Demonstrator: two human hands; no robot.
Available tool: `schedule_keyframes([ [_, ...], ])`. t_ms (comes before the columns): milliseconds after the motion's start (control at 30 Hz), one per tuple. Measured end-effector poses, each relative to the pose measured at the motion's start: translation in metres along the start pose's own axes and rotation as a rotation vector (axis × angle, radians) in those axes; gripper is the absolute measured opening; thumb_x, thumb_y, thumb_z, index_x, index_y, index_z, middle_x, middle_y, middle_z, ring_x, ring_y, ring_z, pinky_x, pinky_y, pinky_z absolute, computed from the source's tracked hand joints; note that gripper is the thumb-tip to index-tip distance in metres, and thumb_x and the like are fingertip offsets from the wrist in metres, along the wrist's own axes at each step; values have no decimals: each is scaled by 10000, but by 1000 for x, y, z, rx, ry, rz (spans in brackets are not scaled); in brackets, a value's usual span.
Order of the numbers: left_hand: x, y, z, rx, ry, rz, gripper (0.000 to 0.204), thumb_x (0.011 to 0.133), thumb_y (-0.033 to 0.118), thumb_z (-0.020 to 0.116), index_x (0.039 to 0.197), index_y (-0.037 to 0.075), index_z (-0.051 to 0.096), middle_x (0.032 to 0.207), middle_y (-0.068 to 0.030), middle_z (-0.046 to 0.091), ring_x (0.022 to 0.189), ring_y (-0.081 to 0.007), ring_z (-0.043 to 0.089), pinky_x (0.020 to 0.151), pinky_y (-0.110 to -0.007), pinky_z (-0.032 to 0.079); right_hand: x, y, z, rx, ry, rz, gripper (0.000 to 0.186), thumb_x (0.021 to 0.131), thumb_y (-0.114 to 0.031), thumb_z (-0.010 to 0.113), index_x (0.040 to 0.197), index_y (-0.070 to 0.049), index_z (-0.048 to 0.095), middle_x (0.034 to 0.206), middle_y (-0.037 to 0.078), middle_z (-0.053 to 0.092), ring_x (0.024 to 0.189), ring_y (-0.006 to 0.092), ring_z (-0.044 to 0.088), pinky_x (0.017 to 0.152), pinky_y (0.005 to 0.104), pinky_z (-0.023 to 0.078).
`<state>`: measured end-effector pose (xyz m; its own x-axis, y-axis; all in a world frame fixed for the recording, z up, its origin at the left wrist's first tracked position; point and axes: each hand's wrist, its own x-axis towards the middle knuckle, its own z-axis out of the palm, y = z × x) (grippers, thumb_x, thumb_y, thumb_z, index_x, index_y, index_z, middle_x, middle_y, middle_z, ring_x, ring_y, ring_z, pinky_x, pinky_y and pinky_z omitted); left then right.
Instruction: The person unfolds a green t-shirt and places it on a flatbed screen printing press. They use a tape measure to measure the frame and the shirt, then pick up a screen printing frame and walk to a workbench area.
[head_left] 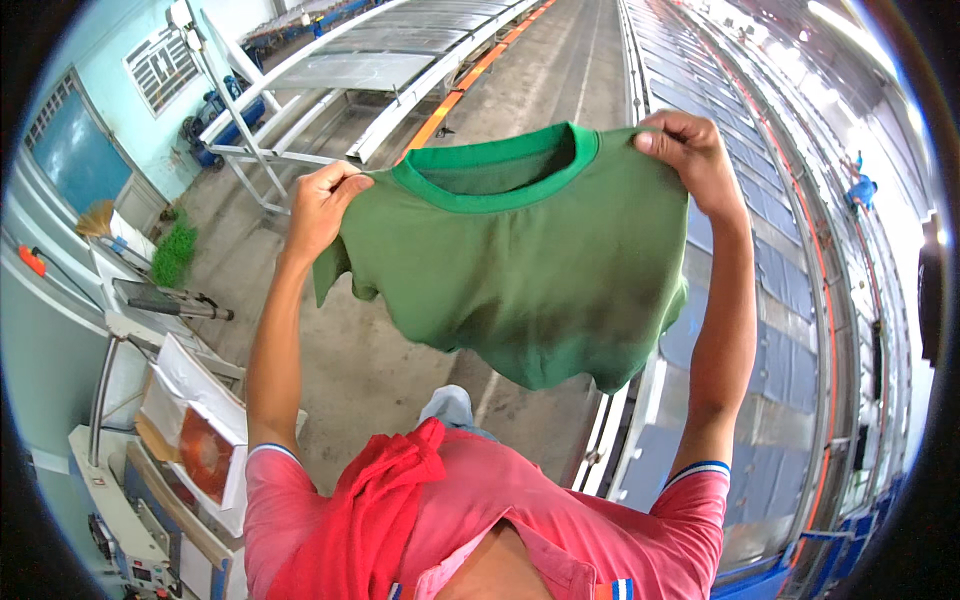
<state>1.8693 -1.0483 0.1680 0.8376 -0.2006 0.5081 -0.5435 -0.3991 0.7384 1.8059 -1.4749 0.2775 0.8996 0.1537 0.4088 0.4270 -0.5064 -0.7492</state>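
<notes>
A green T-shirt (510, 260) with a brighter green ribbed collar hangs spread out in the air in front of me. My left hand (323, 205) pinches its left shoulder between thumb and fingers. At the opposite shoulder my right hand (695, 160) grips the cloth the same way, a little higher. The collar opening faces up, and the lower part of the shirt droops and ripples, with dark shading across the front. A red cloth (385, 500) lies over my left shoulder and chest.
Along my right runs a long printing table (770, 370) with grey-blue panels. Ahead on the left stands a metal-framed table (350, 72). A machine (130, 520) and a white box (205, 450) are at lower left, near a green broom (175, 250). A person in blue (861, 190) is far right.
</notes>
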Motion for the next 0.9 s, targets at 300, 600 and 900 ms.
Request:
schedule_keyframes([
  [300,236,-99,133,-293,-330,-52,168,753,32,779,832,-14,638,746,21,583,674,-36,501,608,-198,402,195,190,-103,-173,-28,105,251,853,-265,713,848,-17,679,679,-36,585,639,49,506,591,235,427],
  [600,500,-153,265,-183,111,101,92,860,88,667,880,-2,667,735,14,602,662,-60,504,613,-239,416,297,326,-231,-266,-92,115,426,760,-247,784,1097,-33,636,899,19,652,839,144,604,775,313,486],
  [900,711,-214,387,258,150,413,150,818,143,718,804,7,659,677,-55,579,596,-138,500,560,-279,399,441,568,-337,42,158,371,143,817,-155,712,850,-24,664,709,-48,583,651,63,511,604,234,421],
])
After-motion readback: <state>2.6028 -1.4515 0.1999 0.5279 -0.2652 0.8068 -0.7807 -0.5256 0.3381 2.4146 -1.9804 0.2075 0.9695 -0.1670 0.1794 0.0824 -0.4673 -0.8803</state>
